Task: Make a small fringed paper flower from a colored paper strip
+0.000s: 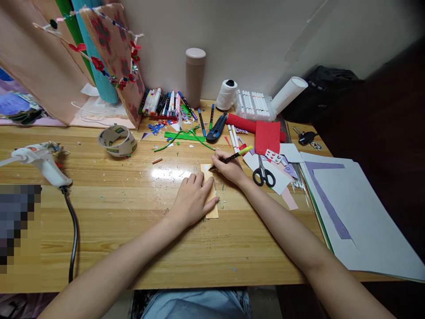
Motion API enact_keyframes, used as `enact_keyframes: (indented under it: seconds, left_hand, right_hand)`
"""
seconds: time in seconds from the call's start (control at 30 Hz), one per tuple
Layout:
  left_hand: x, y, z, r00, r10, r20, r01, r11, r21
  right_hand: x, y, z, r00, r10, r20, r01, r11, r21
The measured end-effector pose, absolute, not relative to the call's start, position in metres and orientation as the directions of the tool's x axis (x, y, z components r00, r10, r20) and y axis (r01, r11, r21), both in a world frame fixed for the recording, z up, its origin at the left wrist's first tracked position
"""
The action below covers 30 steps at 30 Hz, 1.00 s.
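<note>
A narrow strip of pale yellow paper point(212, 212) lies upright on the wooden table in front of me. My left hand point(193, 195) rests flat across it with the fingers spread, hiding its middle. In my right hand point(229, 168) is a marker pen point(245, 151), black with a yellow-green end, pinched between the fingers. Its dark tip points down at the upper part of the strip; whether it touches the paper, I cannot tell. Black-handled scissors point(263, 174) lie just right of my right hand, partly under a red piece point(267, 137).
At left are a white glue gun point(46, 164) with a black cord and a tape roll point(117, 141). Markers point(162, 104), a blue cutter knife point(216, 128), a thread spool point(226, 95) and a tall bottle point(195, 77) stand or lie behind. White sheets point(375, 221) cover the right side.
</note>
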<state>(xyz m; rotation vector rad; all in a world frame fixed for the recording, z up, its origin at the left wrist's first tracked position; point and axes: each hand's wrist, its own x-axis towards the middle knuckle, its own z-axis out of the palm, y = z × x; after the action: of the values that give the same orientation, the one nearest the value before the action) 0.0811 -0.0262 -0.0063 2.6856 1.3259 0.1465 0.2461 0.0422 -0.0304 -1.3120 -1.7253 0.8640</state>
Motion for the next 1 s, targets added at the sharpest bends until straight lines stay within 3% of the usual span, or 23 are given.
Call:
enact_keyframes:
  seconds: [0.1, 0.27, 0.43, 0.6, 0.73, 0.9, 1.0]
  left_hand:
    - [0.0811, -0.0262, -0.0067, 0.608, 0.793, 0.023, 0.779, -0.602, 0.174]
    - [0.0812, -0.0262, -0.0065, 0.61, 0.792, 0.024, 0.778, -0.604, 0.171]
    - [0.081, -0.0267, -0.0063, 0.608, 0.794, 0.019, 0.78, -0.602, 0.172]
    - [0.0809, -0.0267, -0.0061, 0.607, 0.794, 0.018, 0.782, -0.601, 0.166]
    - [0.081, -0.026, -0.0065, 0.605, 0.796, 0.02, 0.781, -0.599, 0.178]
    - [0.0811, -0.0254, -0.0073, 0.605, 0.796, 0.028, 0.781, -0.6, 0.173]
    - [0.081, -0.0258, -0.0072, 0.606, 0.795, 0.032, 0.78, -0.601, 0.172]
  right_hand:
    - [0.2461, 0.0426, -0.031, -0.031, 0.974, 0.226, 0.439, 0.216, -0.872]
    - [0.2472, 0.0414, -0.0309, -0.267, 0.954, 0.137, 0.449, 0.249, -0.858]
    - [0.2466, 0.0421, -0.0302, -0.095, 0.97, 0.222, 0.434, 0.242, -0.868]
    - [0.2469, 0.0428, -0.0323, -0.238, 0.955, 0.179, 0.438, 0.27, -0.858]
    - [0.2472, 0.044, -0.0337, -0.054, 0.973, 0.226, 0.436, 0.227, -0.871]
    - [0.2469, 0.0434, -0.033, -0.234, 0.955, 0.182, 0.43, 0.269, -0.862]
    - [0.2465, 0.0436, -0.0328, -0.142, 0.965, 0.222, 0.436, 0.262, -0.861]
